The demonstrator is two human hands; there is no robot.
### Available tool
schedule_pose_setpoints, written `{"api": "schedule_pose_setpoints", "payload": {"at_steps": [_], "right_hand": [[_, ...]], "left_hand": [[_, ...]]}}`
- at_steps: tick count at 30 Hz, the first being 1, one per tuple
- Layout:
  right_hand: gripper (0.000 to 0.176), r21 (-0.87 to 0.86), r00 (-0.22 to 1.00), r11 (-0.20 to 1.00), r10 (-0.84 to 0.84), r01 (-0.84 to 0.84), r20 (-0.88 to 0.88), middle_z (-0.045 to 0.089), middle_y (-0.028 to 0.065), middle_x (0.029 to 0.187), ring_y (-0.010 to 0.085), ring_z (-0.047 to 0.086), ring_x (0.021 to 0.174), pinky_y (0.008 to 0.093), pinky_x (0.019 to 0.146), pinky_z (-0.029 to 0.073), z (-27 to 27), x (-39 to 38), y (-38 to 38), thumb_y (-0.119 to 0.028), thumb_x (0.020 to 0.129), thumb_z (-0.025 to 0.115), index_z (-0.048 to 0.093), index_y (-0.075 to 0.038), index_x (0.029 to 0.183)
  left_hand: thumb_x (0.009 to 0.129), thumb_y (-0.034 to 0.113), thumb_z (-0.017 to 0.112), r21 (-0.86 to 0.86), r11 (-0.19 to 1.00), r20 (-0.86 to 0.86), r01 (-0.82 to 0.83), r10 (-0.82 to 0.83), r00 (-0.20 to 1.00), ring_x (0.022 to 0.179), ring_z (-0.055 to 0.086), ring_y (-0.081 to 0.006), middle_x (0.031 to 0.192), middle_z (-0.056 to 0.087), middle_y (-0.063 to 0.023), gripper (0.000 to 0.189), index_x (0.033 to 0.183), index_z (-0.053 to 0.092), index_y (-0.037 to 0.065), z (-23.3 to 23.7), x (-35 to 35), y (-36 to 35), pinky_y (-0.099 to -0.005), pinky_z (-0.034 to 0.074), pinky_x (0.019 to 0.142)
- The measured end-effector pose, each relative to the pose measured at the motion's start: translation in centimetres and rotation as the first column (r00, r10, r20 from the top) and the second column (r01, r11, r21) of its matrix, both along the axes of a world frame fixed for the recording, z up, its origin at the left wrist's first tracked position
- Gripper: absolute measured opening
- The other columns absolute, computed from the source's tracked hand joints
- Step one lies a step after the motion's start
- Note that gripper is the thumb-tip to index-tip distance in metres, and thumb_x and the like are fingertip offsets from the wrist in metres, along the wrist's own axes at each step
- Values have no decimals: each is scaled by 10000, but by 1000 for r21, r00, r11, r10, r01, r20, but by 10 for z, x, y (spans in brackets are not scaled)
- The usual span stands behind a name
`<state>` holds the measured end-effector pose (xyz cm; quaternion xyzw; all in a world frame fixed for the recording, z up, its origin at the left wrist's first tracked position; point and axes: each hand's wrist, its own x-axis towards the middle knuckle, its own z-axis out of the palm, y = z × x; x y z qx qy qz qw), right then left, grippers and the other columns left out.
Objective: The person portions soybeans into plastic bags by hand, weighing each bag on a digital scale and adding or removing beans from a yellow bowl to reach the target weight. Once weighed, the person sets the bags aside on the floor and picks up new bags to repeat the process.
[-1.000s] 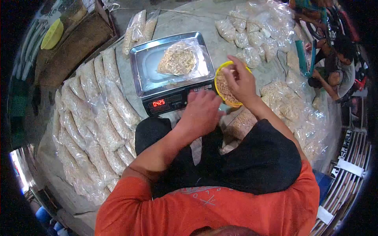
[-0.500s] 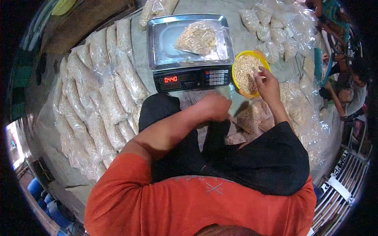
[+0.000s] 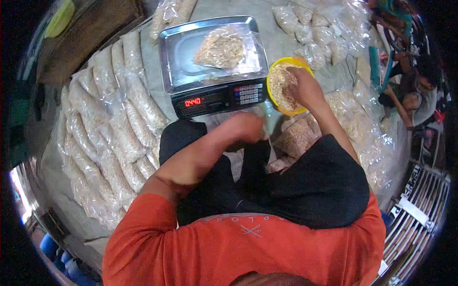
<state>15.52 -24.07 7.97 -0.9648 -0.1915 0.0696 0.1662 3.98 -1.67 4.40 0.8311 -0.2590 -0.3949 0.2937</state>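
Note:
A digital scale (image 3: 217, 97) with a metal tray shows 0.440 in red. On its tray lies a clear plastic bag of pale flakes (image 3: 219, 50). To the right of the scale stands a yellow bowl (image 3: 307, 66) of similar flakes. My right hand (image 3: 305, 88) reaches into the bowl, its fingertips down among the flakes and hidden. My left hand (image 3: 248, 127) is closed in front of the scale, above my lap. It is blurred, and a thin piece of clear plastic seems to hang by its fingers.
Long filled plastic bags (image 3: 126, 128) lie in rows at the left. Smaller filled bags (image 3: 322, 35) lie at the upper right, and more bags (image 3: 298, 138) are beside my right knee. Another person (image 3: 412, 100) sits at the far right. A metal rack (image 3: 410, 219) stands at the lower right.
My right hand has gone from above the bowl's edge down into the flakes. The whole view has shifted, so the scale and bowl appear farther left. My left hand stays closed.

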Motion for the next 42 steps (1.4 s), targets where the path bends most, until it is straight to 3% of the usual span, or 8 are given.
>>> {"api": "schedule_pose_setpoints", "payload": {"at_steps": [3, 11, 14, 17, 20, 31, 36, 42], "right_hand": [[468, -214, 995, 975, 35, -55, -95, 655, 243, 1163, 453, 656, 1098, 523, 967, 542, -31, 1, -14, -171, 876, 765, 651, -94, 1324], [302, 158, 981, 973, -150, 169, -127, 717, 233, 1080, 387, 729, 954, 404, 885, 595, -53, 7, -43, -89, 936, 717, 703, -24, 1230], [268, 511, 626, 421, -199, 750, -754, 707, 147, 1090, 217, 730, 935, 310, 771, 664, -49, 15, -57, -95, 1035, 624, 638, 51, 1260], [287, 451, 414, 103, 258, 886, -873, 690, 176, 1118, 239, 732, 908, 333, 728, 669, -56, 28, -89, -126, 1062, 567, 591, 43, 1293], [281, 346, 360, -99, 275, 933, -891, 681, 190, 1129, 245, 731, 890, 321, 733, 666, -32, 19, -70, -141, 1083, 515, 572, 44, 1286], [272, 492, 401, 74, 482, 867, -779, 710, 149, 1107, 221, 733, 942, 293, 781, 651, 42, 14, 44, -115, 1088, 543, 601, 64, 1285], [289, 595, 547, 278, 235, 754, -804, 622, 185, 1310, 236, 658, 1168, 332, 1021, 583, 58, 8, 134, -71, 1072, 575, 585, 102, 1304], [281, 600, 522, 211, 329, 772, -787, 624, 157, 1266, 228, 662, 1066, 347, 932, 619, 31, 18, 118, -84, 1072, 579, 591, 98, 1285]], "left_hand": [[950, 480, 699, -24, 998, 8, -52, 52, 999, 1089, 712, -462, 1149, 735, -283, 563, 1193, 698, -28, -19, 0, 3, -555, 559, 965], [957, 513, 678, -10, 1000, 58, -24, 25, 998, 1090, 709, -462, 1142, 732, -282, 576, 1172, 696, -21, -18, 5, 0, -563, 550, 976], [952, 514, 683, -4, 1000, 72, -29, 29, 997, 1081, 709, -464, 1137, 733, -282, 574, 1165, 695, -18, -17, 3, 1, -566, 550, 969], [949, 514, 685, 4, 999, 67, -40, 39, 997, 1076, 709, -465, 1134, 732, -286, 575, 1166, 694, -18, -13, 1, 0, -566, 551, 963], [947, 513, 688, 15, 999, 53, -39, 38, 998, 1077, 708, -467, 1135, 731, -288, 574, 1172, 694, -15, -12, 2, -1, -564, 552, 962], [958, 489, 688, 29, 1000, 8, -6, 6, 1000, 1055, 714, -478, 1129, 737, -287, 550, 1194, 695, -8, -12, 8, -6, -561, 559, 946], [964, 512, 666, 48, 999, 24, -16, 15, 1000, 1101, 710, -452, 1165, 740, -257, 565, 1213, 688, 5, -8, 10, -3, -559, 557, 957], [953, 536, 669, 38, 999, 22, -32, 31, 999, 1104, 713, -434, 1171, 738, -249, 592, 1210, 692, 3, -27, 16, 2, -546, 561, 962]]}}
